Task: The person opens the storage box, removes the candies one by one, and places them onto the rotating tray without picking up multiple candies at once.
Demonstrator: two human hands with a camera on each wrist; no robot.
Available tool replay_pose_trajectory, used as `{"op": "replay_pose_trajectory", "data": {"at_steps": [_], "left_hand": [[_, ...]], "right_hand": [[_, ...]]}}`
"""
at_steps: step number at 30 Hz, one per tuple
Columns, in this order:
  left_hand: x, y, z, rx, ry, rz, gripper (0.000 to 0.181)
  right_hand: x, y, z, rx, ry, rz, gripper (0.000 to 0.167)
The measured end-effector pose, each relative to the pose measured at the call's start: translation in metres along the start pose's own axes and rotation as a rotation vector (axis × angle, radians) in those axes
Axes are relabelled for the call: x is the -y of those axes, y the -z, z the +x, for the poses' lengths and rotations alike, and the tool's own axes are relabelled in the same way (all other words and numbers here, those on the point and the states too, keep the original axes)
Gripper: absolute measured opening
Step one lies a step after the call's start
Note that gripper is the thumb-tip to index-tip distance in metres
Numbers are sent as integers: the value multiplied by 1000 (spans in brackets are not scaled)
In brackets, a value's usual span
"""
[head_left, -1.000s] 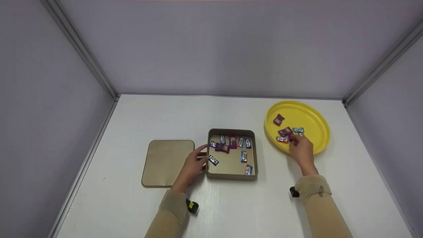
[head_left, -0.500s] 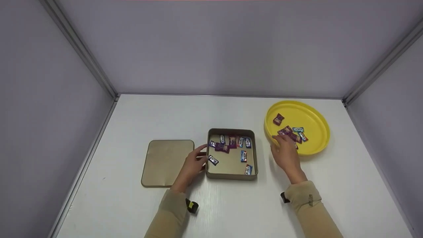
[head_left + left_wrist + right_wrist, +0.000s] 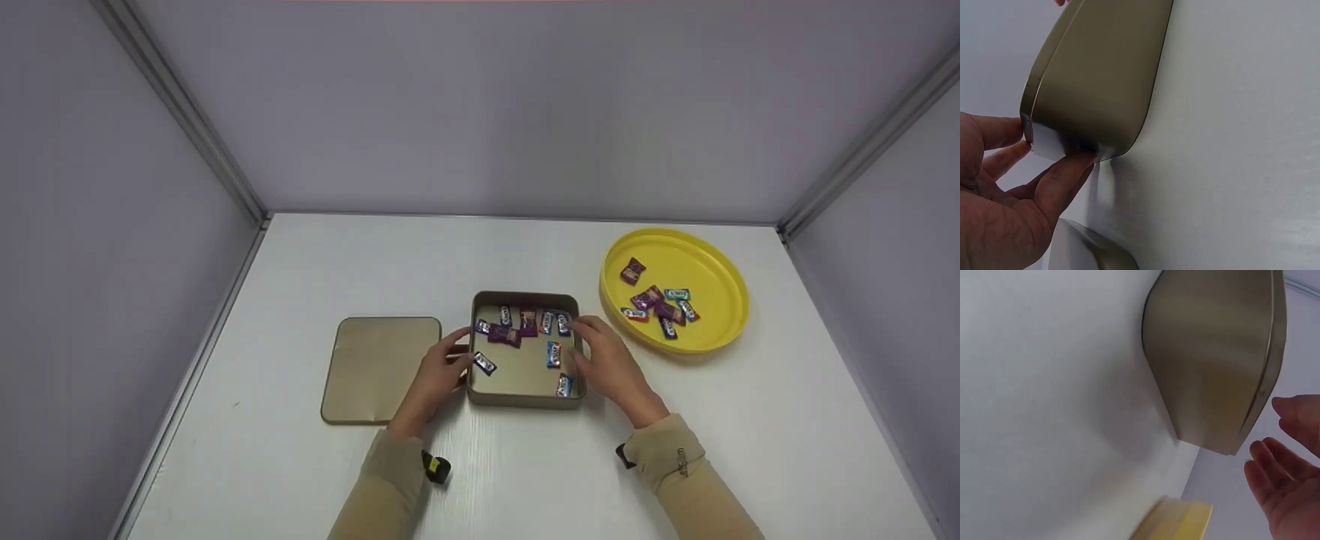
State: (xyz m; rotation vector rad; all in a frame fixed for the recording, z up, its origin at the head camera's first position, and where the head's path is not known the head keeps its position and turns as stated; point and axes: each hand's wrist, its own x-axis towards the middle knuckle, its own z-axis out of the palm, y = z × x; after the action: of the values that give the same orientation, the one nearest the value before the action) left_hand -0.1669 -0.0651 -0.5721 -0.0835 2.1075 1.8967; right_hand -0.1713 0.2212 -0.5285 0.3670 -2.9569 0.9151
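Wrapped candies, such as a blue one and a purple one, lie in an uncovered gold tin. At the tin's left side, my left hand rests its fingertips on the outer wall, from rim to lower edge in the left wrist view. My right hand is at the right rim, fingers parted. The right wrist view shows this hand holding nothing beside the tin. Several more candies, one purple, lie on a yellow round tray.
A flat gold lid lies left of the tin, partly behind my left hand. The yellow tray stands at the right rear of the white table. Grey panels enclose the back and both sides.
My right hand has moved left from the yellow tray to the tin's right rim. Candies at the tray's near edge lie shifted and uncovered. The left hand has stayed at the tin.
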Motion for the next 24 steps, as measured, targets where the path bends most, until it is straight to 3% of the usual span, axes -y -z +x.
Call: {"op": "replay_pose_trajectory", "data": {"at_steps": [10, 18, 24], "left_hand": [[1, 0, 1, 3, 1, -6, 50], [-1, -1, 0, 7, 3, -24, 50], [-2, -1, 0, 5, -7, -17, 49]], "right_hand": [[13, -16, 1, 83, 130, -75, 41], [25, -30, 1, 64, 27, -87, 34], [29, -40, 3, 22, 27, -203, 33]]}}
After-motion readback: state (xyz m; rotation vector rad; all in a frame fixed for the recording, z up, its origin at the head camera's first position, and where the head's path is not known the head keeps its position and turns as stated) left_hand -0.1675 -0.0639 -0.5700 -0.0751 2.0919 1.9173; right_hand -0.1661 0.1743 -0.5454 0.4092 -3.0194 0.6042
